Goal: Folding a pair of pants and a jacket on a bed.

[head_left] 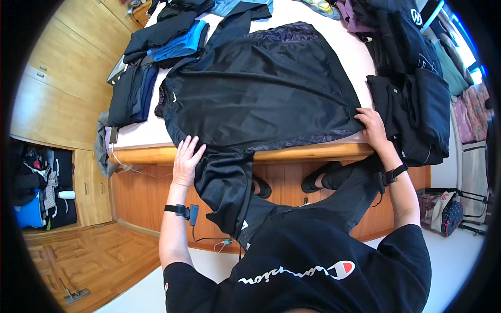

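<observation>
A black long-sleeved top point(261, 88) with dark purple patterned side panels lies spread flat on the bed, its collar to the left and its hem to the right. Its near sleeve point(224, 182) hangs over the bed's wooden edge toward my lap, while the far sleeve stretches away at the back. My left hand point(187, 160) rests on the shoulder by the near sleeve, fingers extended and slightly apart. At the near corner of the hem, my right hand point(371, 127) has its fingers bent onto the cloth, gripping the edge.
Folded dark and blue clothes point(175, 44) are stacked on the bed's left side. More folded black clothes point(409, 115) line the right side. The wooden bed edge point(313, 153) runs before my knees. Wooden cabinets point(68, 78) stand left; a bag point(451, 216) sits at lower right.
</observation>
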